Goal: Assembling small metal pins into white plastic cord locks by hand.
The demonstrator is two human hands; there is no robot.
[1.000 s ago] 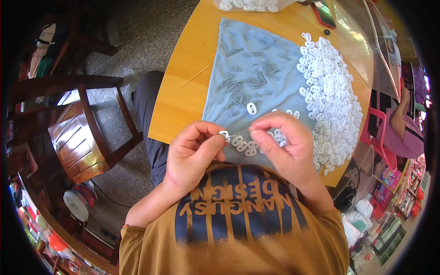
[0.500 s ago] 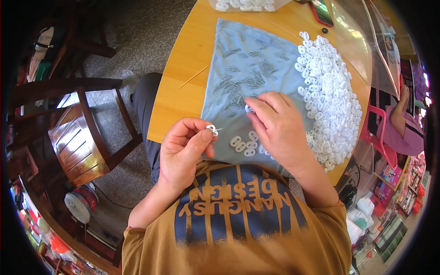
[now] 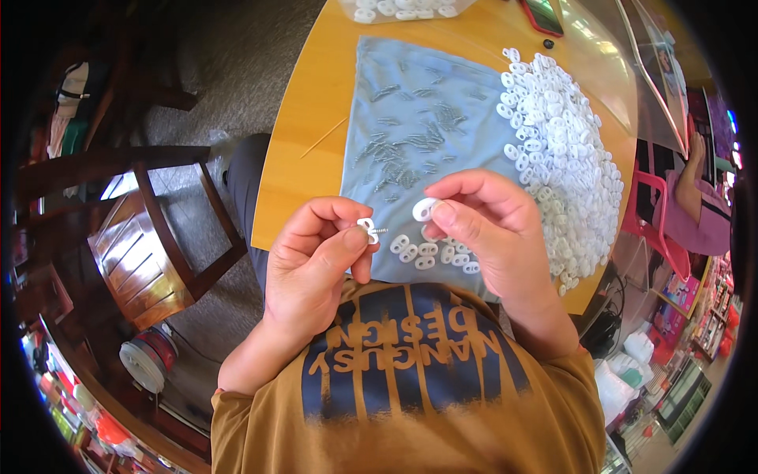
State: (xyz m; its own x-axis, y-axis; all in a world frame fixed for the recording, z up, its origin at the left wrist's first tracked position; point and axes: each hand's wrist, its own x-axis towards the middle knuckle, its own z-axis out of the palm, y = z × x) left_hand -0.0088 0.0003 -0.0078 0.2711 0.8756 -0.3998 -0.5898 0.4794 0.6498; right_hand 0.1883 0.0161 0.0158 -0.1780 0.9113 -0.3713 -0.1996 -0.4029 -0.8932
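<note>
Between thumb and fingertips, my left hand (image 3: 312, 257) pinches a white two-hole plastic piece (image 3: 365, 226). A thin metal spring (image 3: 381, 231) sticks out of that piece toward the right. My right hand (image 3: 497, 225) holds another white two-hole plastic piece (image 3: 423, 209) between thumb and index finger, a short gap from the left one. Both hands are raised over the near part of a grey-blue cloth (image 3: 458, 75). Several small metal springs (image 3: 387, 154) lie scattered on it. Nearer to me is a small group of white two-hole pieces (image 3: 426, 257), partly hidden by my right hand.
A large heap of white pieces (image 3: 564, 158) covers the table's right side. A clear container (image 3: 403, 11) with more pieces stands at the far edge, with a phone (image 3: 542, 16) right of it. A thin wooden stick (image 3: 324, 137) lies left of the cloth. Another person (image 3: 699, 205) sits at the right.
My right hand has lifted from beside the springs and turned, bringing a white piece up into clear sight. The left hand still holds its piece and spring, nearly in place.
</note>
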